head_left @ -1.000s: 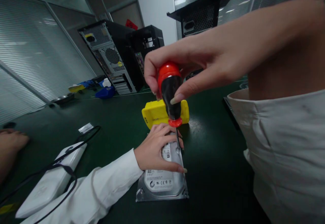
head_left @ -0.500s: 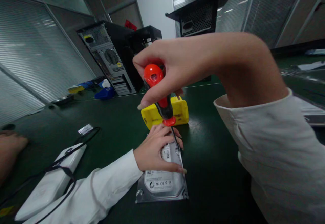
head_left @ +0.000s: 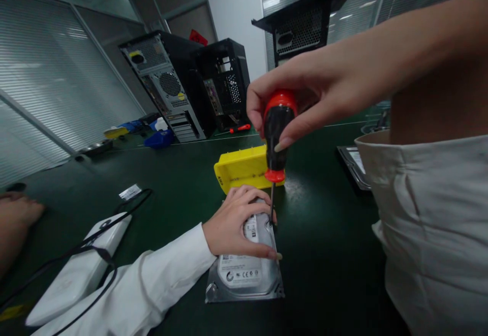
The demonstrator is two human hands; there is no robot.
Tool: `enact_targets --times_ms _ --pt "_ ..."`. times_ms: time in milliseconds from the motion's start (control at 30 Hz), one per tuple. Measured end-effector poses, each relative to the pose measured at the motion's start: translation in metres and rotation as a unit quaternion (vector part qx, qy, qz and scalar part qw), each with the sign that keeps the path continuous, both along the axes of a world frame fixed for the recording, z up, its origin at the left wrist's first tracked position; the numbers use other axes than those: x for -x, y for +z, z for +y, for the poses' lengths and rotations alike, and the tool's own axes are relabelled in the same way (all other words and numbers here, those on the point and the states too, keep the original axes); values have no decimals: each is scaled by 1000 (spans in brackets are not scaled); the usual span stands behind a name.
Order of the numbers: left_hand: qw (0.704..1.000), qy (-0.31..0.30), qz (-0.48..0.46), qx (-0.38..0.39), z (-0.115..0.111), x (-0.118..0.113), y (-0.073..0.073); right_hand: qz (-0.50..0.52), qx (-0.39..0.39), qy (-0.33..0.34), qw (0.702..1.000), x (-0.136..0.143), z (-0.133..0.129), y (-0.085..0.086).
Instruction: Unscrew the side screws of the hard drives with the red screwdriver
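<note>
A silver hard drive [head_left: 244,275] with a white label lies flat on the dark green table. My left hand [head_left: 242,224] grips it across its far half, thumb along the right edge and fingers over the far end. In my right hand [head_left: 305,97] is a red and black screwdriver [head_left: 278,135], held nearly upright. Its shaft comes down to the drive's right edge, beside my left fingertips; the screw under the tip is too small to make out. Just behind the drive stands a yellow plastic bin [head_left: 242,168].
Computer cases [head_left: 170,87] stand at the back. A second red screwdriver [head_left: 240,128] lies before them, near a blue bin [head_left: 159,139]. At left are a white power bank [head_left: 82,270] with a black cable and another person's hand [head_left: 19,214]. Another drive [head_left: 354,165] lies at right.
My right hand has swung to the right and the screwdriver has gone from leaning to nearly upright, its tip staying at the drive's right edge. My left hand and the drive have hardly moved.
</note>
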State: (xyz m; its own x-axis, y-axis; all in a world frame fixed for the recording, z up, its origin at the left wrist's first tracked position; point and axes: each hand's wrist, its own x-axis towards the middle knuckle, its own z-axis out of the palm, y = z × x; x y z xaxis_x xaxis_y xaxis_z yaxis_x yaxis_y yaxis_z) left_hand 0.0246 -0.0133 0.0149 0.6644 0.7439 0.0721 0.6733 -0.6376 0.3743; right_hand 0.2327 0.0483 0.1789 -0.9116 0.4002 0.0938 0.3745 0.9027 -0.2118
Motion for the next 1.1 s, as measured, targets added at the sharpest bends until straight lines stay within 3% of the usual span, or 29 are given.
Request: enact_targets --times_ms 133,233,433,633,767,900,967,1100 --pt "1000 2 -1 -6 0 1 -2 9 75 86 993 -2 -9 2" --pt "1000 3 -3 -7 0 2 -2 5 100 101 990 0 -9 4" --pt "1000 -5 -3 -7 -1 -3 2 22 41 122 991 12 -2 4" --pt "1000 -3 -5 4 -1 -5 3 57 76 193 977 14 -10 4" --pt "1000 -3 -6 15 -3 -7 5 57 170 246 952 15 -10 3" --pt "1000 -5 -10 12 -8 -14 7 82 278 340 894 21 0 -5" --pt "1000 -3 -11 7 -9 -16 8 84 298 347 885 22 4 -8" --pt "1000 0 -4 5 -10 -17 9 96 277 286 912 21 2 -9"
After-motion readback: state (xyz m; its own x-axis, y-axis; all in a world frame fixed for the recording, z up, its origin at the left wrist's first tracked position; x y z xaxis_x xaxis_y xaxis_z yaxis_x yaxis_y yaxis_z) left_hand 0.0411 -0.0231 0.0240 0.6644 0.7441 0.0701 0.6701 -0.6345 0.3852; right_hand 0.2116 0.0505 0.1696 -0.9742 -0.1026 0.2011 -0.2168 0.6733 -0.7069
